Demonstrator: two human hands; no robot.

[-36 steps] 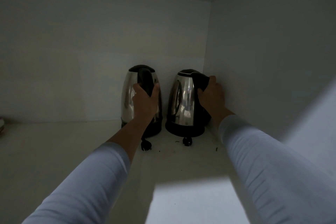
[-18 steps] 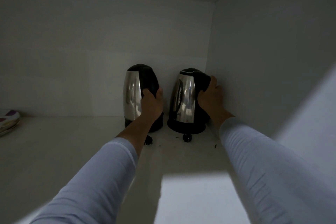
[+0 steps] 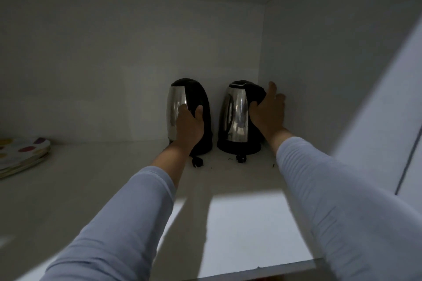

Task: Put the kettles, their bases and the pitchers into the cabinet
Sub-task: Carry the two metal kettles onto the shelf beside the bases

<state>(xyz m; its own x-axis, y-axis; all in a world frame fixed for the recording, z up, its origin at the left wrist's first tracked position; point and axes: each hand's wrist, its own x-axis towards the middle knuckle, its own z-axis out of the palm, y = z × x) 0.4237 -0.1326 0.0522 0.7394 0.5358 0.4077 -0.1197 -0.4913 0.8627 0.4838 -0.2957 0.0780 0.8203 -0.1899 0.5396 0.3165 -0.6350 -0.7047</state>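
Two steel kettles with black handles stand upright on their black bases, side by side in the back right corner of the cabinet shelf (image 3: 239, 223). My left hand (image 3: 189, 128) grips the handle of the left kettle (image 3: 175, 102), thumb on one side and fingers on the other. My right hand (image 3: 268, 114) lies against the handle of the right kettle (image 3: 235, 109), its fingers lifted and spread towards the side wall. A black plug (image 3: 197, 162) lies in front of the left base, and another plug (image 3: 241, 158) in front of the right base (image 3: 237, 149). No pitchers are in view.
A stack of spotted plates (image 3: 22, 153) sits on the shelf at the far left. The cabinet's right wall (image 3: 319, 75) is close beside the right kettle. A pale door panel (image 3: 388, 121) stands at the right edge. The cabinet interior is dim.
Both kettles have gone deeper towards the back corner. My right hand's fingers have loosened and spread off the handle. The view has pulled back and the plates now show more.
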